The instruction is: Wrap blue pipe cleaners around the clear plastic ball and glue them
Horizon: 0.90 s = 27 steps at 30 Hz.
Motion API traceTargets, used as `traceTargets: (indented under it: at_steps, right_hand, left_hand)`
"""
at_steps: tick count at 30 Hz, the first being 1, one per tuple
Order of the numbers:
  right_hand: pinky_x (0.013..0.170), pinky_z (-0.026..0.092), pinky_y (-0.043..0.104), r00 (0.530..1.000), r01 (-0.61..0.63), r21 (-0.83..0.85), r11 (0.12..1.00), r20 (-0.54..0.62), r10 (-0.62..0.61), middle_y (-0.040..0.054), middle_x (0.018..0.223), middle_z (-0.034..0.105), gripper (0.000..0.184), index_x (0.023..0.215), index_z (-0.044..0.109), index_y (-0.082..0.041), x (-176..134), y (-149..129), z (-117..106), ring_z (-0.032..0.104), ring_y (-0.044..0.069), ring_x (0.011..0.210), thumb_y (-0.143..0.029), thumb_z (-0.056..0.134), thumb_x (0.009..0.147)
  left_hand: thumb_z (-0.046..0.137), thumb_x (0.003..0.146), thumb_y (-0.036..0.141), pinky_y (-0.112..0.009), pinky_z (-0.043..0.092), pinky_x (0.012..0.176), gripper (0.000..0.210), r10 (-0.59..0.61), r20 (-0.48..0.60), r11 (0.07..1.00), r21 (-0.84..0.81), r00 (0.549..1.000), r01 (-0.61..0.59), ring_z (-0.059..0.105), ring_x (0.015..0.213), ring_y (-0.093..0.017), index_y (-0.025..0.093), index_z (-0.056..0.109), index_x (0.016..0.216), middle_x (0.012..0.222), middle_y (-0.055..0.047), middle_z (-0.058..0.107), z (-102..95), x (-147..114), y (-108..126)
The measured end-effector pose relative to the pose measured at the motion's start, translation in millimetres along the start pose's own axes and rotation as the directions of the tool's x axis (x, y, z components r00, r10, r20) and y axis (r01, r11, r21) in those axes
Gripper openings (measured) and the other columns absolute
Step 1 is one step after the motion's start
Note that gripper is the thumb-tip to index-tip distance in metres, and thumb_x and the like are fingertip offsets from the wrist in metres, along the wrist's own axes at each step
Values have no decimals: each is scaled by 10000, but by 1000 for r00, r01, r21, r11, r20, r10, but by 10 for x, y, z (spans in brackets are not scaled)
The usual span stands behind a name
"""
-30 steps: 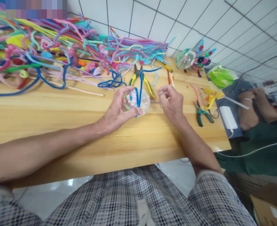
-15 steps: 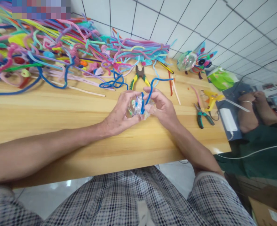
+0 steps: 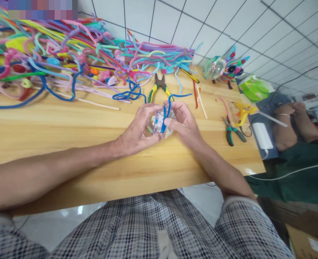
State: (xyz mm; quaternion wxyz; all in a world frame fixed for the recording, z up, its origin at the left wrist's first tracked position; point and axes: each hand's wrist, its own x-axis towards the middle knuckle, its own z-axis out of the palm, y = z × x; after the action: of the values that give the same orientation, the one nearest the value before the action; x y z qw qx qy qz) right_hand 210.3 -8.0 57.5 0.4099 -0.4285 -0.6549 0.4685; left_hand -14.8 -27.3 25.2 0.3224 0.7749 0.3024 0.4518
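Between my hands is a clear plastic ball (image 3: 156, 122) with shiny, colourful bits inside. My left hand (image 3: 140, 126) curls around its left side. A blue pipe cleaner (image 3: 169, 104) runs across the ball's middle, and its loose end bends off to the right above my fingers. My right hand (image 3: 184, 120) holds the ball's right side, with the thumb pressing the pipe cleaner against the surface. Just beyond my hands lie pliers with yellow-green handles (image 3: 160, 86), and left of them a tangled blue pipe cleaner (image 3: 129, 91).
Many coloured pipe cleaners (image 3: 67, 54) heap along the back left. A decorated clear-ball animal figure (image 3: 223, 67) stands at the back right. Nearer right are a yellow glue gun (image 3: 244, 111), teal-handled pliers (image 3: 231, 133) and a white box (image 3: 262, 136). Another person's arms (image 3: 285, 126) show at far right.
My right thumb has pressed down over the blue pipe cleaner on the ball. The pipe cleaner's free end has swung lower and to the left.
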Motion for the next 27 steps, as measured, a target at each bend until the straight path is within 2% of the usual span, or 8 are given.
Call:
traceTargets:
  at_steps: [4, 9, 11, 14, 18, 24, 27]
  right_hand:
    - [1268, 551, 522, 998, -58, 19, 998, 28, 57, 117, 1620, 656, 853, 1451, 590, -303, -1, 31, -14, 612, 312, 1538, -748, 891, 790]
    - [1339, 474, 506, 989, -146, 163, 976, 12, 146, 67, 1605, 687, 749, 1389, 665, -305, -34, -55, 5, 606, 311, 1546, -579, 959, 757]
    - [1344, 465, 492, 986, -161, 207, 965, -6, 165, 53, 1568, 715, 702, 1345, 691, -304, -45, -95, 18, 621, 310, 1528, -520, 977, 742]
    - [1333, 477, 506, 983, -176, 235, 956, -11, 183, 46, 1537, 738, 687, 1312, 712, -303, -45, -127, 29, 633, 325, 1512, -510, 989, 719]
    - [1304, 509, 518, 975, -214, 256, 943, -12, 224, 48, 1551, 733, 671, 1294, 721, -300, -29, -135, 29, 625, 339, 1521, -521, 987, 718]
    - [1289, 518, 494, 974, -209, 268, 941, -28, 224, 37, 1502, 757, 666, 1267, 723, -297, -17, -123, 46, 660, 318, 1466, -511, 1000, 700]
    - [1265, 534, 492, 977, -196, 259, 946, -28, 210, 36, 1436, 782, 683, 1262, 722, -293, -14, -119, 56, 686, 313, 1411, -542, 1008, 693]
  left_hand:
    - [776, 981, 328, -575, 443, 1340, 744, 50, 16, 999, 14, 999, -50, 476, 1590, -345, 323, 428, 1639, 1632, -135, 526, 0, -5, -5]
    - [792, 984, 349, -573, 425, 1360, 775, 104, 25, 994, 17, 994, -104, 455, 1622, -356, 295, 414, 1659, 1653, -156, 515, -5, 20, -32]
    - [811, 987, 435, -568, 412, 1372, 800, 82, 46, 996, -28, 996, -81, 466, 1615, -363, 288, 413, 1665, 1662, -156, 517, -22, 35, -37]
    - [747, 1031, 586, -552, 410, 1378, 772, -39, 79, 988, -148, 996, 51, 504, 1587, -360, 298, 427, 1672, 1684, -136, 514, -60, 48, -43]
    - [626, 1096, 645, -539, 430, 1365, 668, -188, 98, 941, -265, 977, 208, 539, 1555, -347, 313, 483, 1657, 1658, -106, 562, -92, 52, -66]
    - [813, 992, 603, -546, 423, 1366, 822, -141, 104, 970, -184, 984, 159, 548, 1568, -365, 295, 482, 1678, 1681, -129, 542, -81, 93, -66]
    - [833, 970, 607, -538, 437, 1355, 835, -135, 106, 975, -163, 985, 152, 569, 1548, -360, 286, 497, 1664, 1669, -129, 558, -81, 124, -63]
